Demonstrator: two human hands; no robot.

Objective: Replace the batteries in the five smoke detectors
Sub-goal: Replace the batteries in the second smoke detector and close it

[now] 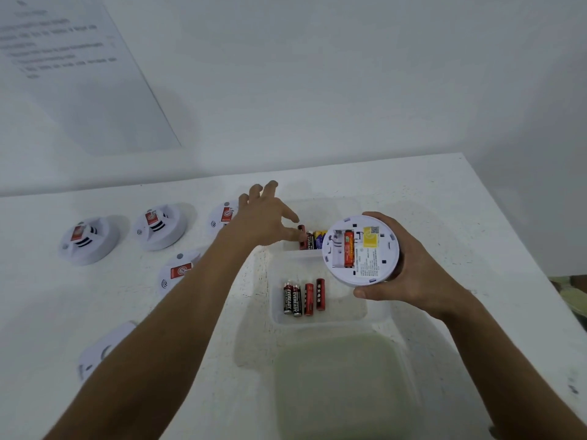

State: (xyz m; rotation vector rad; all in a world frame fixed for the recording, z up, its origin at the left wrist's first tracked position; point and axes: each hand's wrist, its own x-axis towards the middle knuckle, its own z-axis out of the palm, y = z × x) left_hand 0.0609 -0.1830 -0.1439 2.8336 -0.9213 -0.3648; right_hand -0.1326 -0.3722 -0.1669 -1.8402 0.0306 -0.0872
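A white bench (428, 192) with a faintly speckled top runs up to a plain white wall (317, 74). On the wall at upper left hangs a glossy sheet (79, 74) bearing blurred, unreadable lines of text. The light is soft and even, with faint shadows. Past the bench's right edge shows a greenish patch (571, 296).

Head cam, wide-angle, looks fwd and down, close over table (413, 198).

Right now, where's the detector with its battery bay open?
The open detector is right of centre in the head view, gripped by the right hand above the clear trays, one orange battery seated.
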